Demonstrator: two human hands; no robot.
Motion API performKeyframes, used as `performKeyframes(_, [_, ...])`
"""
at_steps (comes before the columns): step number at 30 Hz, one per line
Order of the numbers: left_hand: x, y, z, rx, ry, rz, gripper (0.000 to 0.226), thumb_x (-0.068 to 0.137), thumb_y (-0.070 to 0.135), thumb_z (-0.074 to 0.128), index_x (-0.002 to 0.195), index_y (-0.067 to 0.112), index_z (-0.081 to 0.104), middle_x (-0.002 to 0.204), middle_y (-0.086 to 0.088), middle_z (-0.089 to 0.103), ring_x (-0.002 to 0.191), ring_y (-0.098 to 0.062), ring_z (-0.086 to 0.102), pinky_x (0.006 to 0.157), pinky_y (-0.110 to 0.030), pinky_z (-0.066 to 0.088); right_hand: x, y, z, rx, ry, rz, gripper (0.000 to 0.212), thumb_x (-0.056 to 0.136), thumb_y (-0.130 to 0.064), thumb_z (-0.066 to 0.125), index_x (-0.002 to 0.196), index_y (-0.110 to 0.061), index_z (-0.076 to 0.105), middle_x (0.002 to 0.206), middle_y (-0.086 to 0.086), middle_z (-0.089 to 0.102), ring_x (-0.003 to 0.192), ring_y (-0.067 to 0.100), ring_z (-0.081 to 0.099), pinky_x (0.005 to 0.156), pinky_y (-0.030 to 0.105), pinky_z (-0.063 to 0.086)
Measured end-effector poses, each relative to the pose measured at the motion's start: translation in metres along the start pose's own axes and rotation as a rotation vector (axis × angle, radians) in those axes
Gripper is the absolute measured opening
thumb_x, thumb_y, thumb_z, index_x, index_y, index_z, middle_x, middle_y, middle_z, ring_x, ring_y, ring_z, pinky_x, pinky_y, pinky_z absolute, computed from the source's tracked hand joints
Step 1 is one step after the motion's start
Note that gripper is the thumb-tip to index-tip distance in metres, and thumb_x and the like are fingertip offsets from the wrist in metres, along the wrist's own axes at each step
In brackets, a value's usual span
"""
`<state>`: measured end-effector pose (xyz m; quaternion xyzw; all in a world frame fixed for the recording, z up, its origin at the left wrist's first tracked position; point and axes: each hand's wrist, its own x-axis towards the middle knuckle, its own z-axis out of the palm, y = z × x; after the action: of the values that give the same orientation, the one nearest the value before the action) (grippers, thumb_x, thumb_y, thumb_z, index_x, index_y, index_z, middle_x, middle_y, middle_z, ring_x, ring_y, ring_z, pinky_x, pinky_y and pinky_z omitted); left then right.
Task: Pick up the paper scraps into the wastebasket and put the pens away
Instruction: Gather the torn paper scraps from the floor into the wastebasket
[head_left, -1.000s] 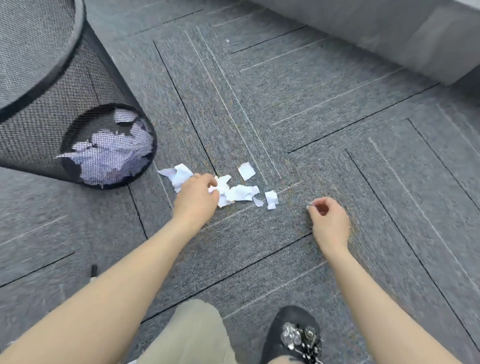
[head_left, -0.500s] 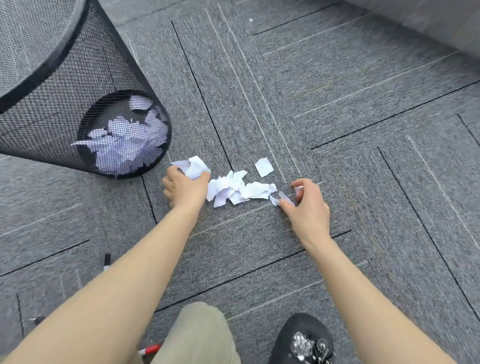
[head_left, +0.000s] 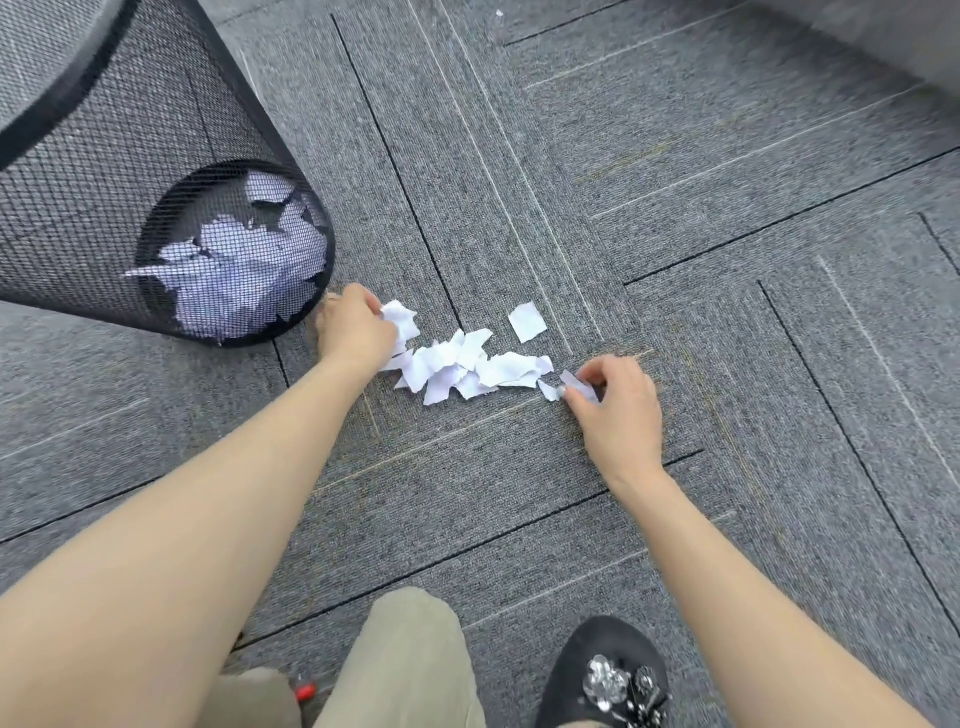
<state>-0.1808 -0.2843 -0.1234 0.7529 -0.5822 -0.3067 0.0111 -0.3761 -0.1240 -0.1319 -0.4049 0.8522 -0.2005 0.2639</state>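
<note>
both hands on the scrap pile, nothing in the bin from this grab yet

nearest the camera: khaki knee (head_left: 410, 665), black shoe with a silver ornament (head_left: 605, 675), and a small red tip (head_left: 305, 691) poking out beside the knee, too little showing to say what it is.

right hand (head_left: 621, 410) is on the carpet (head_left: 727, 312) at the right end of the paper scraps (head_left: 467, 366). fingers curled, thumb and fingertips pinching a small scrap (head_left: 574, 383); narrow grip.

left hand (head_left: 353, 330) is at the left end of the pile, fingers curled around a larger scrap (head_left: 402, 322). closed grip, paper sticking out past the knuckles.

the pile lies loose between the two hands. one separate square scrap (head_left: 527, 322) sits just beyond it, untouched.

black mesh wastebasket (head_left: 104, 171) stands just beside the left hand, white paper visible through the mesh at its bottom.
</note>
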Motion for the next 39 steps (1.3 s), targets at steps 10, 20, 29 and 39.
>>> performKeyframes(10, [0.001,0.015,0.0,-0.196,-0.036,-0.012,0.047,0.084,0.03,0.063,0.12,0.011,0.041,0.116,-0.007,0.05,0.108,-0.025,0.049,0.083,-0.035,0.042,-0.009,-0.001,-0.003,0.193,-0.014,0.143,0.022,0.083,-0.014,0.066,0.102,-0.017,0.056,0.089,-0.001,0.058,0.08,0.017,0.056,0.078,0.04,0.051])
performKeyframes(20, [-0.007,0.021,0.007,-0.189,-0.016,-0.028,0.026,0.086,-0.002,0.049,0.107,0.01,0.058,0.116,-0.011,0.06,0.098,-0.028,0.056,0.07,-0.028,0.043,-0.012,-0.04,-0.013,0.468,0.012,0.137,0.012,0.085,-0.017,0.067,0.09,-0.016,0.057,0.085,-0.008,0.059,0.074,0.005,0.055,0.066,0.015,0.044])
performKeyframes(29, [-0.01,0.002,-0.019,-0.255,-0.04,0.019,0.012,0.085,0.007,0.057,0.096,0.012,0.061,0.087,-0.003,0.054,0.072,-0.018,0.049,0.053,-0.025,0.034,0.014,-0.06,0.017,-0.018,-0.257,-0.051,0.02,0.081,-0.011,0.066,0.1,-0.011,0.059,0.112,0.005,0.053,0.092,0.02,0.057,0.084,0.035,0.051])
performKeyframes(39, [-0.043,0.006,0.004,-0.356,-0.223,-0.036,0.01,0.086,0.004,0.054,0.09,0.013,0.054,0.098,-0.006,0.056,0.087,-0.023,0.054,0.07,-0.033,0.049,0.021,-0.056,0.017,-0.284,-0.236,-0.158,0.015,0.083,-0.031,0.067,0.092,-0.02,0.063,0.104,-0.001,0.058,0.098,0.02,0.052,0.091,0.038,0.045])
